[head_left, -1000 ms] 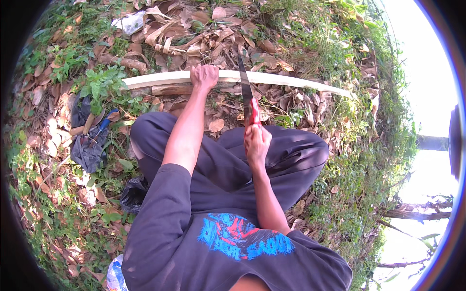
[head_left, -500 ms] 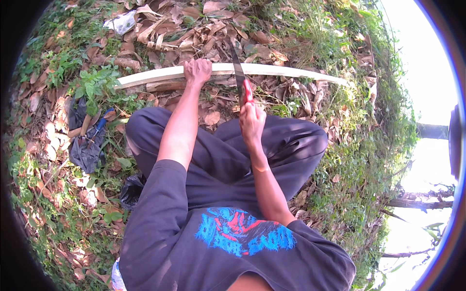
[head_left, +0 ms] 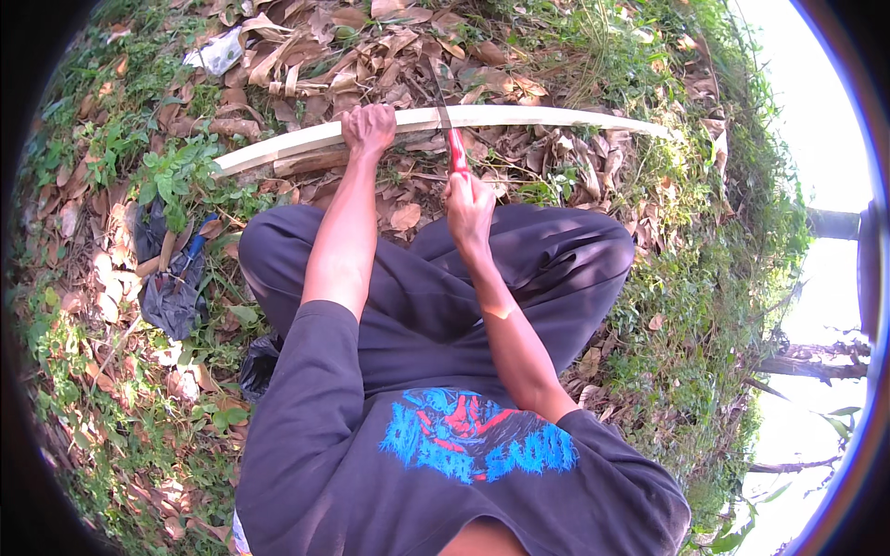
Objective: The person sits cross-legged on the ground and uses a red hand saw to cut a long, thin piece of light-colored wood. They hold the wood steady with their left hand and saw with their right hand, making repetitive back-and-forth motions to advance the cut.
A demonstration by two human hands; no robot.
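Note:
A long, pale strip of wood (head_left: 533,115) lies crosswise on the ground in front of my folded legs, looking bowed through the lens. Clenched round it left of its middle is my left hand (head_left: 369,130). My right hand (head_left: 471,208) grips a handsaw (head_left: 457,151) by its red handle, which points away from me. The saw's dark blade crosses the strip a short way right of my left hand, seen nearly edge-on. How deep the teeth sit in the wood, if at all, I cannot tell. Beneath the strip's left half rests a brown piece of wood (head_left: 311,160).
To my left, a black plastic bag (head_left: 173,308) lies with a wooden-handled tool (head_left: 167,250) and a blue-handled tool (head_left: 196,245) on it. A white plastic scrap (head_left: 219,54) sits at the far left. Dry leaves (head_left: 406,217) and grass cover the ground around my knees.
The saw has shifted left and its blade has turned from showing its flat side to nearly edge-on across the strip. My right hand moved slightly forward with it; my left hand keeps its hold.

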